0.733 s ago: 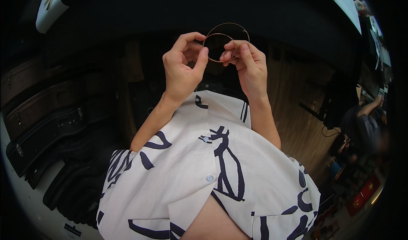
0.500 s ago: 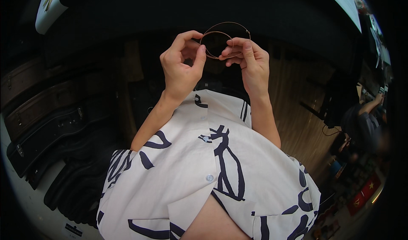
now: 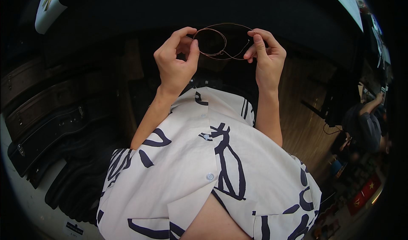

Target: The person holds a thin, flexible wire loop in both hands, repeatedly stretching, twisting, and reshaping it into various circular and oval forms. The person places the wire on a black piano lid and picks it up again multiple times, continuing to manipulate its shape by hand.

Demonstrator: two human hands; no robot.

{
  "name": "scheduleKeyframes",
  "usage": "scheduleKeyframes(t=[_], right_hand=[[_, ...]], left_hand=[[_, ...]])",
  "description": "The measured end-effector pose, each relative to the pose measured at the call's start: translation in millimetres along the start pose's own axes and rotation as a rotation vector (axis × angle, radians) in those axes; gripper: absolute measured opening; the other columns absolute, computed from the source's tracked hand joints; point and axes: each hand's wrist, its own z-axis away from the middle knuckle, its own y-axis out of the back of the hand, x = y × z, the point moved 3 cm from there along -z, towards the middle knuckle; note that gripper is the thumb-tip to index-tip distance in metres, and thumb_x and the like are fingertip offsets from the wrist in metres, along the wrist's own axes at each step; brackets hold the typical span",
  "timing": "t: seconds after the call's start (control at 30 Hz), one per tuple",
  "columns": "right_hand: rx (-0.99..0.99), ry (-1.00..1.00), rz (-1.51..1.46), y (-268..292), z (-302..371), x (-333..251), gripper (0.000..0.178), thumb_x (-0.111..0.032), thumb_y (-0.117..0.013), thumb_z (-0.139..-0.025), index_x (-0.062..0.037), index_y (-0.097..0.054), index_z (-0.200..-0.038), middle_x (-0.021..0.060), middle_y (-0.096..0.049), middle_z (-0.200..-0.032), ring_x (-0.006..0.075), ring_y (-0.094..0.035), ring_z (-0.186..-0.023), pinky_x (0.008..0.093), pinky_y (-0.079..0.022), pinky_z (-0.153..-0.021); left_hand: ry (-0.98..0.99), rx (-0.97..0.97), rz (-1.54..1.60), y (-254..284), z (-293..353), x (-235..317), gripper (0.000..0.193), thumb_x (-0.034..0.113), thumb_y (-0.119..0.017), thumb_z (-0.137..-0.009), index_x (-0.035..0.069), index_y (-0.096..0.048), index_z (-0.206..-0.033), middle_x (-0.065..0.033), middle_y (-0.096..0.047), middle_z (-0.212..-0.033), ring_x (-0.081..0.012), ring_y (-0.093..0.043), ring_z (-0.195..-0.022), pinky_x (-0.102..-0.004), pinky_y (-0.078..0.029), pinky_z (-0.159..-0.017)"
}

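Note:
Between my hands, above my lap, hangs a thin copper-coloured guitar string [image 3: 222,52], wound into loops. My left hand [image 3: 175,61] pinches the smaller bundled coil at its left side, thumb against fingertips. On the other side, my right hand [image 3: 268,61] has thumb and fingers closed on a wider loop drawn out from that coil. One thin end of the string sticks up free, just left of my right fingers. The strands cross at the lower right of the small coil.
Dark instrument cases [image 3: 51,129] lie stacked at the left. A black surface [image 3: 170,6] spans the far side. A white tray-like object [image 3: 47,15] holds small gold pieces at far left. Another person [image 3: 365,125] is at the right, beyond a wooden floor [image 3: 293,108].
My hands have moved apart, the right one going right and the left one slightly left. The string's outer loop has widened away from the small coil, and a free end now shows.

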Motion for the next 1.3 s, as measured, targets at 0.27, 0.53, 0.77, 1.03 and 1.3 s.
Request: scheduleKeyframes(t=[0.27,0.53,0.77,1.03,1.3], right_hand=[[-0.080,-0.056,-0.174,-13,7,7,0.023,-0.018,-0.051,-0.103,0.0005,-0.056,-0.090,0.0039,-0.052,-0.075,0.0113,-0.061,-0.057,0.0227,-0.052,-0.051],[-0.212,-0.475,-0.713,-18,10,18,0.014,-0.014,-0.047,-0.103,-0.0044,-0.054,-0.096,0.0008,-0.050,-0.074,0.0020,-0.041,-0.048,0.0153,-0.032,-0.039],[-0.238,-0.214,0.048,22,-2,0,0.020,-0.014,-0.053,-0.100,-0.0003,-0.068,-0.099,-0.0040,-0.050,-0.065,0.0007,-0.037,-0.051,0.0163,-0.026,-0.043],[-0.628,-0.180,0.771,33,2,6,0.017,-0.010,-0.062,-0.090,-0.0020,-0.068,-0.104,0.0023,-0.053,-0.062,0.0082,-0.043,-0.054,0.0257,-0.037,-0.052],[-0.674,-0.093,0.393,-1,12,6,0.024,-0.001,-0.050,-0.086,-0.0010,-0.069,-0.102,0.0073,-0.054,-0.059,0.0118,-0.044,-0.051,0.0293,-0.036,-0.051]], left_hand=[[-0.038,-0.052,-0.053,-3,2,2,0.023,-0.005,-0.067,-0.083,0.002,-0.068,-0.105,-0.0021,-0.066,-0.072,-0.0057,-0.061,-0.061,-0.0184,-0.045,-0.053],[-0.155,-0.020,-0.129,-8,2,5,0.027,-0.006,-0.068,-0.079,0.004,-0.068,-0.104,-0.0036,-0.065,-0.072,-0.0095,-0.061,-0.057,-0.0215,-0.046,-0.051],[-0.205,-0.058,-0.176,7,-7,0,0.018,-0.002,-0.071,-0.082,0.005,-0.074,-0.098,-0.0041,-0.066,-0.077,-0.0096,-0.059,-0.060,-0.0208,-0.044,-0.051],[-0.299,-0.210,-0.283,10,-11,-3,0.022,-0.004,-0.071,-0.080,0.008,-0.077,-0.097,-0.0039,-0.064,-0.078,-0.0136,-0.062,-0.063,-0.0225,-0.047,-0.052],[-0.326,-0.383,-0.274,-14,0,7,0.030,-0.007,-0.072,-0.074,0.012,-0.077,-0.096,-0.0041,-0.062,-0.078,-0.0164,-0.064,-0.064,-0.0248,-0.052,-0.054]])
